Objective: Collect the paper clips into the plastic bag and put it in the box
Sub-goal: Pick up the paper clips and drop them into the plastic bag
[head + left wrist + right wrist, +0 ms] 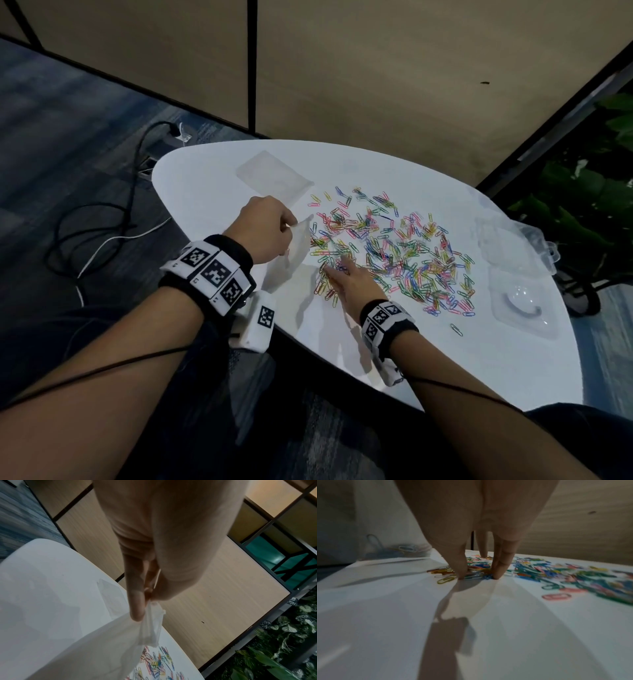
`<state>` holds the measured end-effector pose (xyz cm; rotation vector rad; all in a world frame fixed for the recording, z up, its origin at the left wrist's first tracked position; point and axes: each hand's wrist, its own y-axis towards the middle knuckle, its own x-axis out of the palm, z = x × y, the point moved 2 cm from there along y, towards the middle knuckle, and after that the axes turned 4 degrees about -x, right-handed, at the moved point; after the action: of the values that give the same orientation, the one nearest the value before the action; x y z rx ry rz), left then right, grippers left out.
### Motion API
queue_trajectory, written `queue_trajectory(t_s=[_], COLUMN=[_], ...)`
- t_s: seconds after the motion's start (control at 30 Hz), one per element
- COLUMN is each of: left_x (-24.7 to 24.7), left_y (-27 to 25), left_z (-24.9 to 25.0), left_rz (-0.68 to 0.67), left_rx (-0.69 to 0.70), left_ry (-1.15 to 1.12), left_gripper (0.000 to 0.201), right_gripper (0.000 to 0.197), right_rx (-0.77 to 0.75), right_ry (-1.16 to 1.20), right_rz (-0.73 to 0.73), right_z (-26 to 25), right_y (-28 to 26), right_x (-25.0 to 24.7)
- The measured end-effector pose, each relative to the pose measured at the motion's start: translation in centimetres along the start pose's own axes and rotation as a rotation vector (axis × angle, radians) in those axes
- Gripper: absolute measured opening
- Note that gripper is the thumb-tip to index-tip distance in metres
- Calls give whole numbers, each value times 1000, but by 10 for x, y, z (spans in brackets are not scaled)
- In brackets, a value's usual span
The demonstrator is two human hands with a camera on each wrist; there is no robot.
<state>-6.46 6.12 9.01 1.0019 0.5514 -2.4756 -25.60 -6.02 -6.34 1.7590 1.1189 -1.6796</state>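
Right hand (352, 284) at the near-left edge of the paper clips (394, 253); fingertips (462, 574) planted among the clips on the white table (445, 359), fingers nearly straight, nothing gripped. Left hand (267, 229), just left, pinches the plastic bag (294, 253) by its rim, thumb against fingers; a few clips inside. Clear box (520, 301) lies right of the spread. Second bag (274, 176) lies flat, far left.
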Motion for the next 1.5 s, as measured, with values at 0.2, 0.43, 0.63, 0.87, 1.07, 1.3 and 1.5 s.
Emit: queue_trajectory(t_s=[0.2, 0.43, 0.63, 0.87, 1.07, 1.3, 1.5], left_x=[9, 13, 20, 27, 30, 28, 23], left_y=[-3, 0, 3, 4, 5, 7, 7], left_z=[5, 10, 15, 19, 18, 16, 15], left_rz=[-47, -63, -53, -46, -45, -48, -16], left_rx=[3, 11, 15, 25, 39, 73, 41], left_ry=[-24, -1, 17, -25, -66, -19, -9], left_gripper=[29, 29, 28, 26, 25, 28, 29], right_gripper=[19, 7, 19, 24, 12, 17, 25], right_rx=[-16, 506, 585, 308, 274, 159, 5], right_ry=[-66, 644, 1708, 1898, 1057, 618, 599], right_rz=[37, 205, 258, 81, 175, 231, 126], right_z=[5, 43, 43, -31, -58, -71, -71], right_y=[8, -9, -12, -3, 10, 17, 19], right_x=[-12, -41, -71, -98, -93, -103, -111])
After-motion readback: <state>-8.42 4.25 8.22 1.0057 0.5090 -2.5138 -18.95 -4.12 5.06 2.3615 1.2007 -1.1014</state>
